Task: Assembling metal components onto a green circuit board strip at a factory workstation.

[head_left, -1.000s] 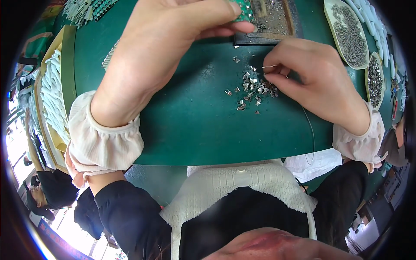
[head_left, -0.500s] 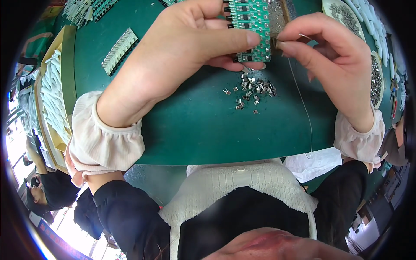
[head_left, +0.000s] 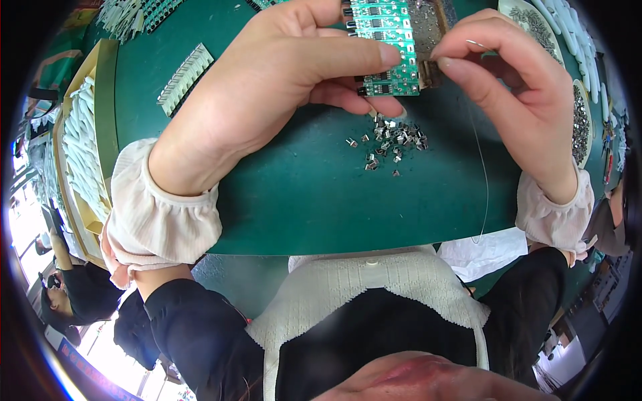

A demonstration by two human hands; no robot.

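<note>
Green and stiff-looking, the circuit-board panel (head_left: 407, 33) was held over the far middle of the tabletop (head_left: 321, 207), dark chips in a column across it and black parts jutting from its left edge. The left hand (head_left: 267, 73) had its grip clamped on the panel, thumb flat across the upper face and fingers underneath. A loose heap of small bent metal pieces (head_left: 399, 136) lay just to the near side.

To the right, the right hand (head_left: 513, 90) had its grip closed around a thin silvery wire (head_left: 487, 184), which trailed down toward the near edge. Thumb and forefinger nearly met beside the panel's right edge; whether they also pinched a small part, one could not tell.

The panel looked light and rigid, likelier to crack than to bend, its small parts easy to knock. Its edges seemed the safest hold, with the thumb pressing lightly and the fingers supporting from below. The wire looked springy and slight, probably best steered from close to its tip.

Beyond the panel sat a grimy tray (head_left: 438, 17); to the far right, a pale oval dish (head_left: 556, 48) held small metal parts.
</note>
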